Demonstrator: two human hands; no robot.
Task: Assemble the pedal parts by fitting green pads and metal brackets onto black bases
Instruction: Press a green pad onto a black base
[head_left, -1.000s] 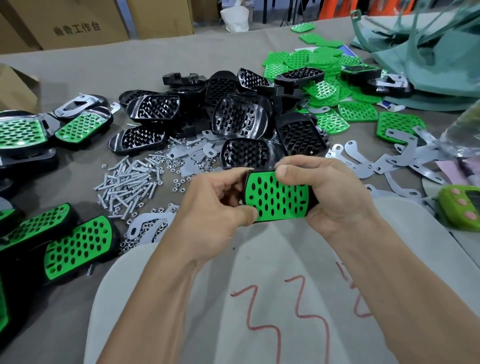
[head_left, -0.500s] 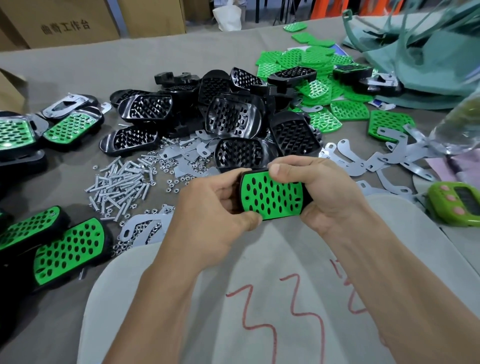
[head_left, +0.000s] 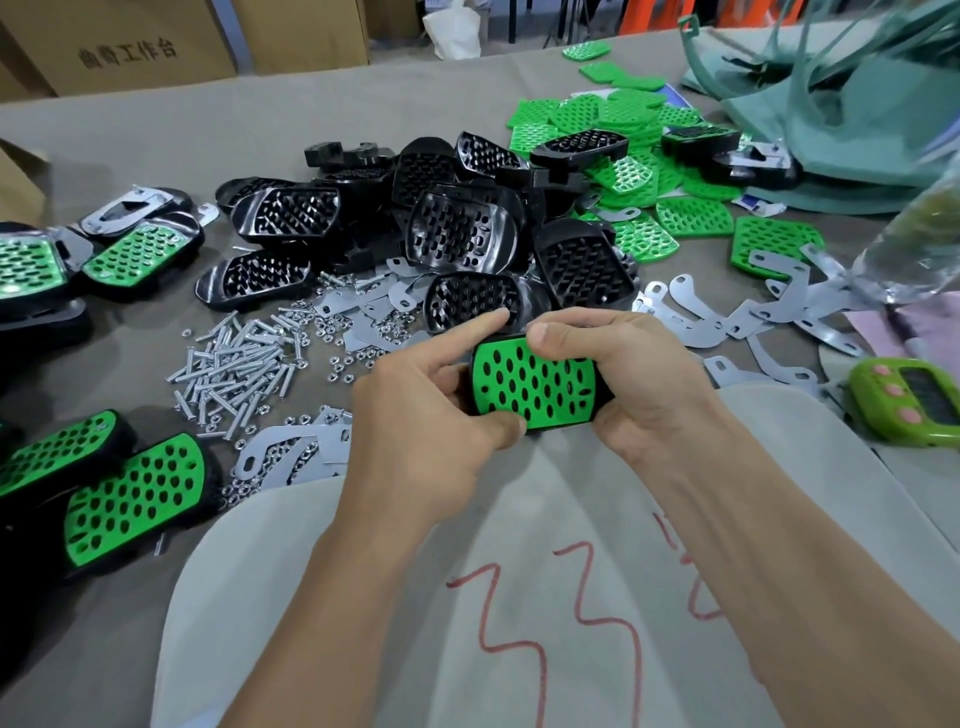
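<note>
**First voice:** What is being changed just now?

**Second voice:** The forefinger (head_left: 478, 325) of the left hand (head_left: 421, 415) is being lifted off the green pad (head_left: 535, 387) and stretched forward past its top edge. Half a second earlier it was curled against the part. The rest of the grip is being kept. The left thumb is being pressed on the pad's lower left corner. The right hand (head_left: 639, 384) is being wrapped round the right end, with its thumb laid along the top edge. The pad is being held face up inside its black base (head_left: 604, 399), near the table's front edge.

**First voice:** What is being meant by that for the task?

**Second voice:** The pad is being judged seated, or nearly so. A metal bracket is probably being needed next, and none is being seen on this piece.

**First voice:** And the surroundings?

**Second voice:** A grey cloth-covered table (head_left: 260, 130) is being shown.
- A heap of empty black bases (head_left: 457, 234) is being shown just beyond the hands.
- Loose green pads (head_left: 623, 119) are being shown behind and to the right of the heap.
- Flat metal brackets (head_left: 696, 317) are being shown on the right.
- Screws (head_left: 234, 364) and small nuts are being shown on the left.
- Finished pedals (head_left: 130, 499) are being shown at the left edge, and a green timer (head_left: 909, 405) at the right.
- Cardboard boxes (head_left: 130, 47) are being shown along the far side.
- A pale cloth with red marks (head_left: 519, 571) is being shown beneath the forearms.
</note>
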